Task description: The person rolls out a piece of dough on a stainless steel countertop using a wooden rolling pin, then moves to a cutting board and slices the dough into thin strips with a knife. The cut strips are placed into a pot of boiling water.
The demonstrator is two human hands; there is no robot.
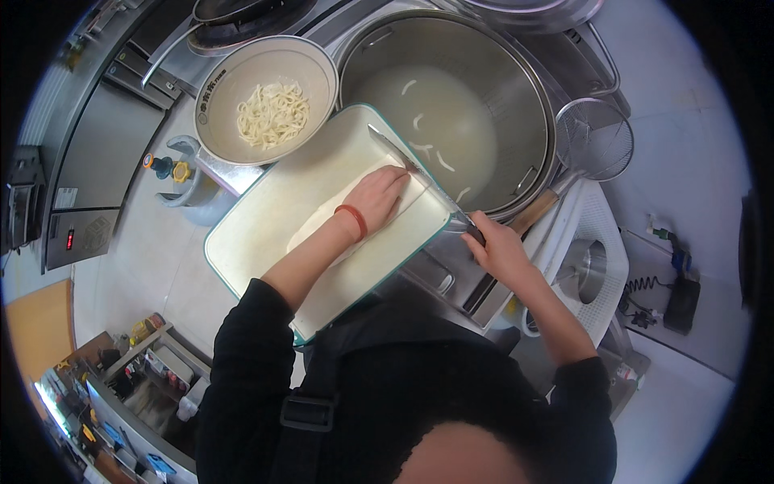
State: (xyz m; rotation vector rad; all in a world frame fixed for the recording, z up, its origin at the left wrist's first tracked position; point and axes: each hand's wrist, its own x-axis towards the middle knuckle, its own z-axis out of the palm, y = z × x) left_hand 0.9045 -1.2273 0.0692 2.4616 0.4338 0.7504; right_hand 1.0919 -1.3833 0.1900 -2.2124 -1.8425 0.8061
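A sheet of pale dough (320,225) lies on a white cutting board (242,242) with a green rim. My left hand (378,192), wearing a red band at the wrist, rests flat on the dough close to the board's far right edge. In my right hand (499,247) is the dark handle of a long knife (417,169). Its blade runs along that edge, just beyond my left fingertips. Past the blade stands a large steel pot (447,42) of cloudy liquid, in which several white dough strips (445,161) float.
Left of the pot, a wide bowl (217,136) holds cooked-looking noodles (273,115). A wire-mesh strainer (595,139) with a wooden handle lies at the pot's right. Beyond it are a white perforated tray (612,296) and a steel container (589,272). A gas cylinder (202,202) stands below the bowl.
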